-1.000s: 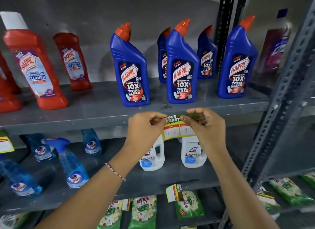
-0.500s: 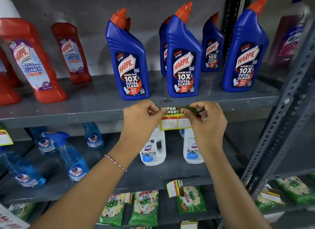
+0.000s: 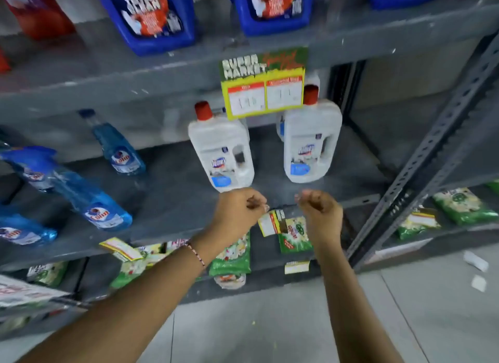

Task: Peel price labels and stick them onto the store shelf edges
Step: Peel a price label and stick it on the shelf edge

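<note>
The price label [image 3: 263, 83] hangs from the front edge of the grey shelf [image 3: 108, 92], well above both hands: a green band on top reading "SUPER MARKET", and below it a yellow field with two white boxes headed in red. Its top is stuck to the shelf edge; the lower part hangs free in front of two white bottles [image 3: 221, 152] with red caps.

Half a second ago both hands were pinching the label's upper corners against the shelf edge. Now they have let go and dropped below it. The left hand [image 3: 237, 211] and the right hand [image 3: 321, 214] are loosely curled, near each other, holding nothing.

The figures in the white boxes are too blurred to read. The blue bottles [image 3: 151, 14] above the hands are cut off at the frame's top, and another small label [image 3: 271, 222] between the hands is partly covered by them
</note>
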Motion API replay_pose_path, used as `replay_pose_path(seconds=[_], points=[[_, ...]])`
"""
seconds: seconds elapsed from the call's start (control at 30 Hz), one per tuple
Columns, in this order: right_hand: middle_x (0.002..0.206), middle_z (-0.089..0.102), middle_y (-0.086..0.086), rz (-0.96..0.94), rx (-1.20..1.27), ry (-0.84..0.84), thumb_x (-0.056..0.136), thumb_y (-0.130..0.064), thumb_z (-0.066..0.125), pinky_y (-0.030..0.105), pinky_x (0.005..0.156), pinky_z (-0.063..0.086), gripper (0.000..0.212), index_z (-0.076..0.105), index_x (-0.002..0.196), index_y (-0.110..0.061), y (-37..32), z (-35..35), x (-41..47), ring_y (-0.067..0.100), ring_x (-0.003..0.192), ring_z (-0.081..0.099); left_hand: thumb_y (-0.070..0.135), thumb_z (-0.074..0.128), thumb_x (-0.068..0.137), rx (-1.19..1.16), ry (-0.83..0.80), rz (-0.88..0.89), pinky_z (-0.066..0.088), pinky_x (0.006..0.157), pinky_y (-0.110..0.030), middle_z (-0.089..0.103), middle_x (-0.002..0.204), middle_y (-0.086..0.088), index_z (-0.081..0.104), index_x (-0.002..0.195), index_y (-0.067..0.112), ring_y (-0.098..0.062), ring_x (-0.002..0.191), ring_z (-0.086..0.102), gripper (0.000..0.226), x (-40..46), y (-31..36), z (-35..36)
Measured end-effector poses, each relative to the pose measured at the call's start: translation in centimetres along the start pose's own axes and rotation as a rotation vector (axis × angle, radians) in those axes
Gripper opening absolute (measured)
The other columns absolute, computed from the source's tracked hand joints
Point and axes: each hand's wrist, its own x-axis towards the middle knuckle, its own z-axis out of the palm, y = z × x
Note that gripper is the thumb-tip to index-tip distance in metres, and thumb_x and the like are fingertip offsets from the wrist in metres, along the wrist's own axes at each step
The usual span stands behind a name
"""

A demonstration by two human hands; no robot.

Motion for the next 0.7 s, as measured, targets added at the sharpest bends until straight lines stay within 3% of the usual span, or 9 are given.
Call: replay_pose_path(seconds=[0.07, 0.13, 0.23, 0.3, 0.4, 0.53, 0.63, 0.7], points=[[0.074, 0.071, 0.004, 0.151, -0.063, 0.007, 0.078, -0.009, 0.077, 0.031, 0.069, 0.050, 0.007, 0.073, 0.085, -0.009, 4.8, 0.3, 0.1, 0.011, 0.065, 0.060, 0.006, 0.074, 0.080, 0.072, -0.073, 0.012, 0.046, 0.077, -0.012, 0.075, 0.099, -0.012, 0.073, 0.102, 0.004, -0.018, 0.084, 0.069, 0.022, 0.7, -1.7, 2.6], [0.079, 0.073, 0.005, 0.280, -0.102, -0.026, 0.076, -0.012, 0.078, 0.039, 0.077, 0.054, 0.013, 0.074, 0.088, -0.009, 8.7, 0.9, 0.4, 0.017, 0.072, 0.064, 0.003, 0.073, 0.080, 0.141, -0.095, 0.041, 0.035, 0.074, -0.009, 0.073, 0.105, -0.017, 0.071, 0.108, 0.001, -0.027, 0.094, 0.067, 0.028, 1.5, -2.8, 4.7], [0.100, 0.074, 0.006, 0.374, -0.156, -0.106, 0.075, -0.024, 0.082, 0.037, 0.090, 0.054, 0.036, 0.072, 0.106, -0.008, 11.9, 1.8, 0.5, 0.021, 0.094, 0.068, 0.008, 0.070, 0.082, 0.216, -0.148, 0.091, 0.039, 0.083, -0.016, 0.071, 0.110, -0.014, 0.070, 0.114, 0.006, -0.028, 0.099, 0.066, 0.032, 2.5, -4.3, 7.1], [0.105, 0.072, 0.005, 0.383, -0.060, -0.142, 0.078, -0.020, 0.080, 0.027, 0.085, 0.050, 0.037, 0.070, 0.111, -0.005, 12.3, 2.4, 0.5, 0.018, 0.098, 0.066, 0.014, 0.068, 0.084, 0.253, -0.153, 0.117, 0.044, 0.079, -0.024, 0.070, 0.104, -0.005, 0.072, 0.109, 0.013, -0.021, 0.091, 0.064, 0.025, 2.9, -5.0, 8.0], [0.084, 0.071, 0.001, 0.392, 0.113, -0.137, 0.080, -0.011, 0.078, 0.025, 0.076, 0.047, 0.009, 0.072, 0.087, -0.009, 12.1, 3.0, 0.3, 0.011, 0.078, 0.062, 0.017, 0.064, 0.087, 0.256, -0.097, 0.093, 0.042, 0.067, -0.024, 0.067, 0.090, 0.001, 0.076, 0.094, 0.016, -0.015, 0.080, 0.060, 0.014, 3.3, -5.6, 8.4], [0.083, 0.070, 0.003, 0.463, 0.375, -0.084, 0.080, -0.003, 0.076, 0.023, 0.062, 0.045, 0.011, 0.070, 0.088, -0.004, 13.1, 3.1, -0.3, 0.011, 0.072, 0.058, 0.014, 0.065, 0.084, 0.226, -0.036, 0.071, 0.050, 0.070, -0.028, 0.073, 0.089, -0.002, 0.077, 0.088, 0.015, -0.016, 0.080, 0.064, 0.012, 3.2, -6.2, 8.6], [0.079, 0.069, -0.001, 0.460, 0.460, -0.075, 0.085, -0.003, 0.071, 0.026, 0.066, 0.046, 0.014, 0.066, 0.081, -0.015, 13.5, 2.4, -0.7, 0.012, 0.073, 0.059, 0.013, 0.067, 0.083, 0.188, 0.049, 0.041, 0.050, 0.068, -0.026, 0.076, 0.085, -0.004, 0.077, 0.088, 0.013, -0.016, 0.076, 0.066, 0.011, 2.3, -6.4, 9.0], [0.075, 0.071, -0.005, 0.381, 0.438, -0.090, 0.087, -0.003, 0.068, 0.025, 0.066, 0.049, 0.010, 0.068, 0.084, -0.012, 13.4, 1.8, -0.5, 0.010, 0.072, 0.062, 0.014, 0.070, 0.083, 0.099, 0.117, -0.037, 0.047, 0.062, -0.019, 0.076, 0.079, -0.004, 0.076, 0.084, 0.010, -0.012, 0.068, 0.064, 0.007, 1.3, -7.0, 9.5]])
